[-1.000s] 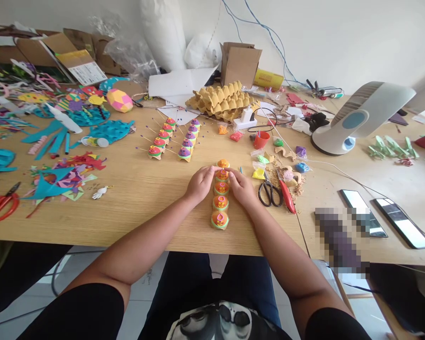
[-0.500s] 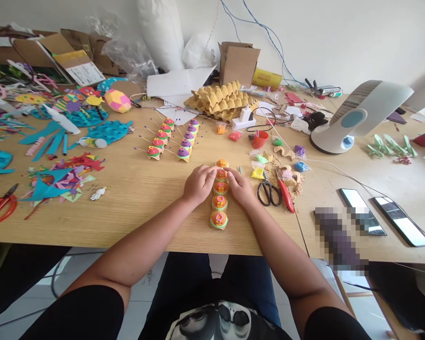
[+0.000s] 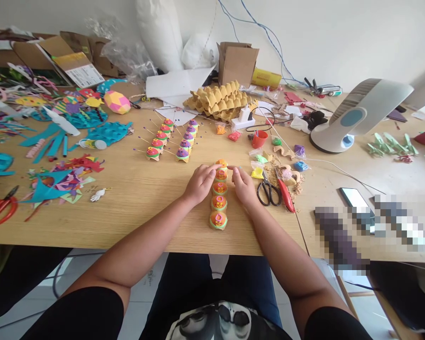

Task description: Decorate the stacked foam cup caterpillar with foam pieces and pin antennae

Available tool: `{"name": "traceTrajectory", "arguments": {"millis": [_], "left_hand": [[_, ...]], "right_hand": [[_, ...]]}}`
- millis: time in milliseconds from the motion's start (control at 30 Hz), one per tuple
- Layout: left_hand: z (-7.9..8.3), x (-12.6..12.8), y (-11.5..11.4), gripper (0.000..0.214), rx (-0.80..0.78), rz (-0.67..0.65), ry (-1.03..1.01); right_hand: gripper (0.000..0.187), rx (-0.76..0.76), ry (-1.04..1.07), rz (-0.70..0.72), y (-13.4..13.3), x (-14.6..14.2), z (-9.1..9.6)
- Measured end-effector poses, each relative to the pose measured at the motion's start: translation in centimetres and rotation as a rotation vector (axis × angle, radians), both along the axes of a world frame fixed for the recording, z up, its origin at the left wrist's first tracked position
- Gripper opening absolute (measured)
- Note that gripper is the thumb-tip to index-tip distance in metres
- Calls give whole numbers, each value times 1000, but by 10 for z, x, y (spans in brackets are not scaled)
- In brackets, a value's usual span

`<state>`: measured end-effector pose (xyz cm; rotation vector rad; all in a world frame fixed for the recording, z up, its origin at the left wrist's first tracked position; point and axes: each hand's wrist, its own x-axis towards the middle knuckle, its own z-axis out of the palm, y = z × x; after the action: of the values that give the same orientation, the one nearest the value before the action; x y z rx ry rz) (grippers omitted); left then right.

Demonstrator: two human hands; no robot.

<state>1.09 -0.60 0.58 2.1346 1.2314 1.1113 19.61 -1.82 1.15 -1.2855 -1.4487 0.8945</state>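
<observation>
Fingers (image 3: 209, 168) of the left hand (image 3: 197, 185): index extended to the farthest orange dome (image 3: 221, 162), thumb close beneath it. Right hand (image 3: 244, 186): index and thumb point in from the opposite side, near each other, well short of the left fingertips. Whether either pair pinches anything — cannot tell.

Workpiece: row of five rounded orange domes with pale-green bands (image 3: 219, 189), lengthwise on the wood-grain tabletop (image 3: 145, 203), far end between the hands.

Progress, judged: nearer domes carry pink loops and small yellow marks; trim on the farthest is partly hidden. Red-and-green dome row (image 3: 159, 137) and purple dome row (image 3: 187, 137) bear thin dark-tipped sticks (image 3: 139, 150) — none seen on the orange row, so probably less advanced.

Materials: smooth, clay-like skins; behind, rough, knobbly yellow-brown pulp egg trays (image 3: 217, 101).
</observation>
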Motion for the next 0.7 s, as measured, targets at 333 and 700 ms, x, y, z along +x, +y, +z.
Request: {"name": "traceTrajectory", "arguments": {"millis": [333,700], "left_hand": [[-1,0,1,53,8,54,-134],[-1,-2,-1,49,-17,149,-261]], "right_hand": [[23,-193,429,-28,4,9,-4],[30,-288,775,-28,3,10,3]]}}
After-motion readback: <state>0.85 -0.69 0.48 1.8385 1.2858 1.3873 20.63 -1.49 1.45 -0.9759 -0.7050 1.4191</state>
